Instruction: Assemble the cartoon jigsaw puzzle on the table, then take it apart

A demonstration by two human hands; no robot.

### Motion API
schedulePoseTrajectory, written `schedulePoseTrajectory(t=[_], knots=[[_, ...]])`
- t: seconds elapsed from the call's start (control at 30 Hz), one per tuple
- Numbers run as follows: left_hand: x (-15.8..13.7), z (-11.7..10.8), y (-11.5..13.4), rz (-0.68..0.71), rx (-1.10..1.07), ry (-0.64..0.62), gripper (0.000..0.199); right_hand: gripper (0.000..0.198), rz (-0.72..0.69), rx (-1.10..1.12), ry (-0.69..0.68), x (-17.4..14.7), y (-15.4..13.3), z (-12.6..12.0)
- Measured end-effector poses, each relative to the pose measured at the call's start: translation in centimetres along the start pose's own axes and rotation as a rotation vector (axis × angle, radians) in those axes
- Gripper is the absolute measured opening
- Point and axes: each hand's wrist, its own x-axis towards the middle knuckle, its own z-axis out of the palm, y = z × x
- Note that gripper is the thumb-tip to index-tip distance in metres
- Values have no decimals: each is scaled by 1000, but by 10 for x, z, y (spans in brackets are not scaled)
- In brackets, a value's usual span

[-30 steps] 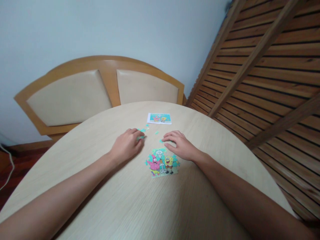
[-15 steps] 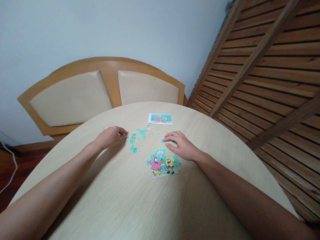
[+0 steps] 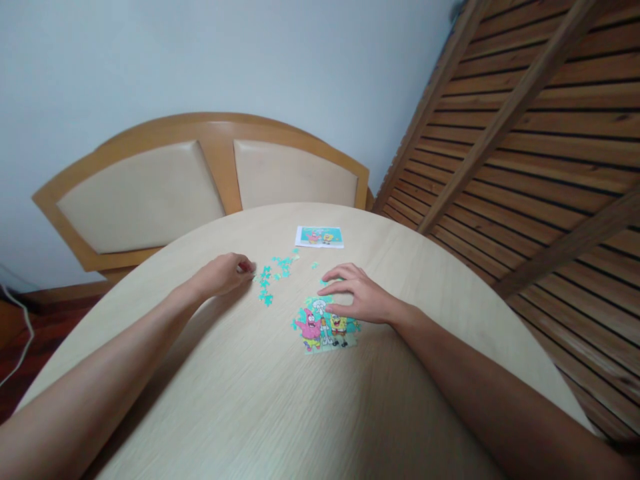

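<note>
Left grip (image 3: 231,273): fingers curled in beside the scatter; whether the tips meet or pinch a piece, cannot tell.
Loose pieces (image 3: 267,272): just right of the left grip, the nearer hand; scatter runs from its near right to its far right.
Right grip (image 3: 365,297): thumb and fingers apart, nothing seen held; contact below not confirmed.
Part-built puzzle (image 3: 311,328): partly under the right grip's thumb, the rest on its near side; well right of the left grip; long axis appears to run left to right.
Lone piece (image 3: 315,265): just beyond the right grip's fingertips.
Picture sheet (image 3: 320,237): flat, beyond both grips.
Containers: none seen; pieces lie directly on the counter (image 3: 240,400).
</note>
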Motion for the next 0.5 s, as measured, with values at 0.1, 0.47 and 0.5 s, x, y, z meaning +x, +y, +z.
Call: schedulePoseTrajectory(t=[0.1, 0.47, 0.5], knots=[[0, 1, 0, 0, -9, 6, 30, 27, 13, 1, 13, 1, 1, 1], [2, 2, -2, 24, -56, 22, 36, 25, 58, 26, 45, 1, 1, 2], [2, 2, -2, 28, -55, 16, 36, 25, 61, 27, 44, 1, 1, 2]])
